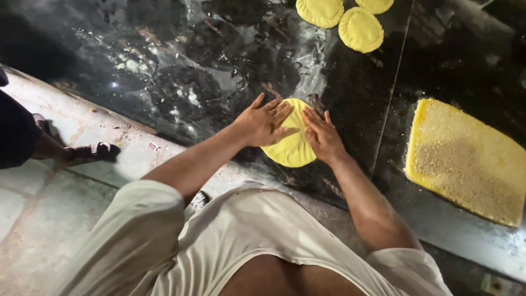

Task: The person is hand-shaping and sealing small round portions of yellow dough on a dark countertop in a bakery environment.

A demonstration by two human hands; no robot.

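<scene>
Both hands down flat on a round yellow dough disc [293, 147] near the middle of the view, on a dark, flour-streaked stone worktop [181, 71]. Left hand [264, 123] spread palm-down over the disc's 10 o'clock edge, fingers straight and fanned toward 1 o'clock, thumb out to the side. Right hand [323, 137] laid on the disc's 3 o'clock edge, fingers together and pointing toward 11 o'clock. No closed grip on either side: fingers open and flat, pressing on the dough rather than wrapped around it, fingertips of the two hands almost meeting over the top of the disc. Lower half of the disc bare and showing between the wrists, toward 6 o'clock. Three more yellow discs [360, 28] lying together far up at 1 o'clock, well apart from the hands, partly cut off by the top edge. At 3 o'clock from the hands, a flat yellow slab [466, 161] sprinkled with pale crumbs or seeds, roughly rectangular, tilted relative to the worktop's front edge, clear of the right hand. White dusty smears and faint round marks across the worktop at 11 o'clock. Pale short-sleeved shirt [257, 230] filling the bottom at 6 o'clock. At 9 o'clock, pale floor tiles [49, 208] and another person's foot in a dark sandal [87, 152].
</scene>
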